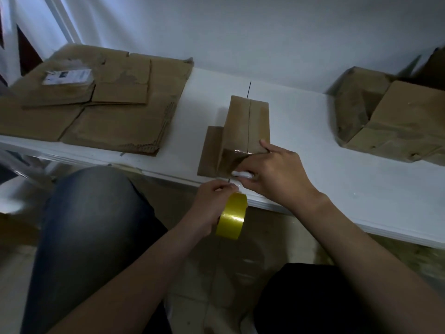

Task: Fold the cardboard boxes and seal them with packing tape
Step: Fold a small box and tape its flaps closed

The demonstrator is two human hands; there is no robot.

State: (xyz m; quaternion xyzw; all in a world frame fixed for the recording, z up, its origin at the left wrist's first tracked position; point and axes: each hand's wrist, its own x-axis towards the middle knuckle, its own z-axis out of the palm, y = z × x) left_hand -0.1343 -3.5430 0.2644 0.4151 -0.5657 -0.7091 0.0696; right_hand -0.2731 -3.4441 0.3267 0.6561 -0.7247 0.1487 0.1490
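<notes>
Cardboard box (pixel 245 126), probably light and easily dented, sits at the table's (pixel 337 165) near edge, best steadied flat on top. The left hand (pixel 212 203) grips the yellow tape roll (pixel 232 216); the right hand (pixel 274 174) pinches a small white tool (pixel 242 174) against the box's near end.

Wall (pixel 265 32): plain white, right behind the table (pixel 313 141).
Table: long white top — set against the wall.
Floor (pixel 240 273): tan tiles, in shadow below the table edge.
Light: dim, bluish.
</notes>
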